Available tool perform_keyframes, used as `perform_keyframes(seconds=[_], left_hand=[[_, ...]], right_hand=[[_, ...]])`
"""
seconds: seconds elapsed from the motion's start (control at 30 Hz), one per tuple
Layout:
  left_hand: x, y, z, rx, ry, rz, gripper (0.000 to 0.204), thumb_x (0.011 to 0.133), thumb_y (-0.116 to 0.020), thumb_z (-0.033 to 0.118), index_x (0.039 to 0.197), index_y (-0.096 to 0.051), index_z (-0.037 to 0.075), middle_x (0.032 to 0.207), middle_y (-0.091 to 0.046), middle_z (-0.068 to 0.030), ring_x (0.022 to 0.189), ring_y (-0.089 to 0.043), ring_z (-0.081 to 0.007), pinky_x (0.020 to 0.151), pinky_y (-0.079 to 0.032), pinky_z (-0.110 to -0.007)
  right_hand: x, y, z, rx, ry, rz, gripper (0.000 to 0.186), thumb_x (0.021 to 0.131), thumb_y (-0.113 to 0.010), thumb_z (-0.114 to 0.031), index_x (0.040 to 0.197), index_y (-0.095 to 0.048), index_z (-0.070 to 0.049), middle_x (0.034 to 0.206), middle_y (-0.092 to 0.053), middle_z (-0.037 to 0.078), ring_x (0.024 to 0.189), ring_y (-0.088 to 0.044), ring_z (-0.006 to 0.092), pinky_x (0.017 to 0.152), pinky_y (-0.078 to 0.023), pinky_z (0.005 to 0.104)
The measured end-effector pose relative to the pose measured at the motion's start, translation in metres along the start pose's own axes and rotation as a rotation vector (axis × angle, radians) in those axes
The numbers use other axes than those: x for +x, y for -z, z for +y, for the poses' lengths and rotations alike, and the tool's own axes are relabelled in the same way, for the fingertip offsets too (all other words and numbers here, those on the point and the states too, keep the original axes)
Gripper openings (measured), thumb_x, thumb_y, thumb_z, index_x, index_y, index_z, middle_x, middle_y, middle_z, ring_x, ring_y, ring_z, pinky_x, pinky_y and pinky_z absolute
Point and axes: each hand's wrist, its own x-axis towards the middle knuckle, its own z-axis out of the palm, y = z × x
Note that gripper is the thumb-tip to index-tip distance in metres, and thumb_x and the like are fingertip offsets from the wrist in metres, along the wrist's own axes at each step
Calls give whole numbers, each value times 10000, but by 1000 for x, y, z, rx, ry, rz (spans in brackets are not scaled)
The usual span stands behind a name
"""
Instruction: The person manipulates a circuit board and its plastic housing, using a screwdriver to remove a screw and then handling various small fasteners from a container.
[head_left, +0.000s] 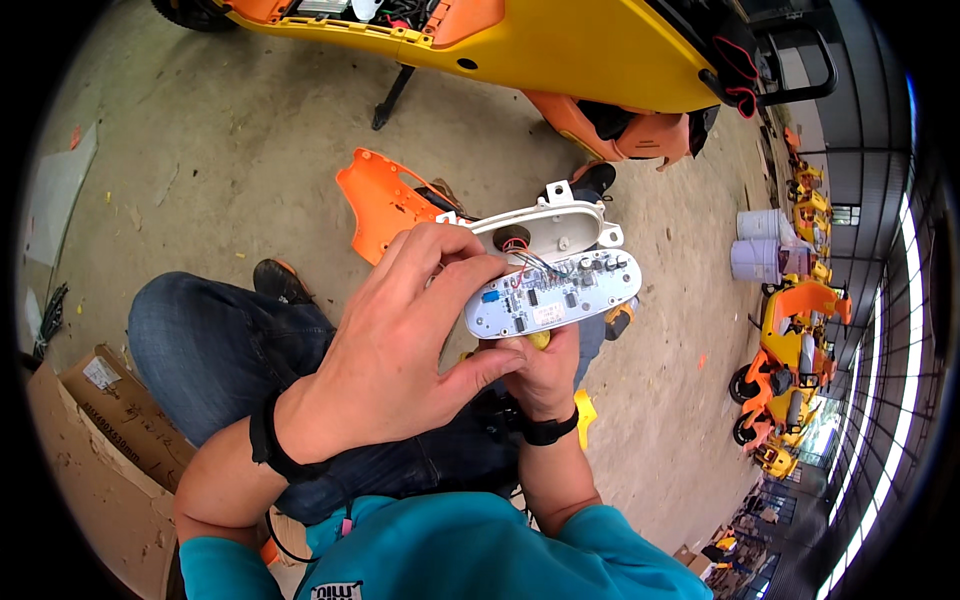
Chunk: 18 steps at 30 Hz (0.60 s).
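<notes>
A pale oval circuit board (585, 290) with small electronic parts lies face up between my hands. Thin coloured wires (522, 258) link it to a white plastic housing (570, 232), opened out just beyond it. My left hand (395, 325) is closed around the board's left end, its fingertips by the wires and housing edge. Below the board's near edge, my right hand (548, 375) is closed, with a small yellow object (539, 340) showing at its fingers. Most of that object and some right fingers are hidden under the board.
An orange plastic panel (378, 205) lies on the floor beyond my hands. A yellow scooter body (590, 50) spans the far side, with its stand (392, 98) down. Left is a cardboard box (110, 430); right are buckets (757, 258) and more scooters (790, 350).
</notes>
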Motion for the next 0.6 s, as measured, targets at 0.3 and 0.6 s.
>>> perform_keyframes(seconds=[0.3,0.6], left_hand=[[-3,-4,-2,-43,18,-2,592,637,-837,38,1179,-602,-6,1186,-527,-162,1052,-565,-331,900,-488,-400],[-5,-7,-3,-39,20,4,590,638,-835,20,1176,-594,-9,1223,-487,-175,1095,-538,-337,922,-486,-394]], right_hand=[[-3,-3,8,17,-29,33,557,760,-820,-15,1256,-565,-4,1103,-669,72,946,-656,148,828,-553,301],[-3,-11,6,48,-61,27,497,757,-756,41,1215,-564,15,1042,-666,101,889,-663,172,756,-568,305]])
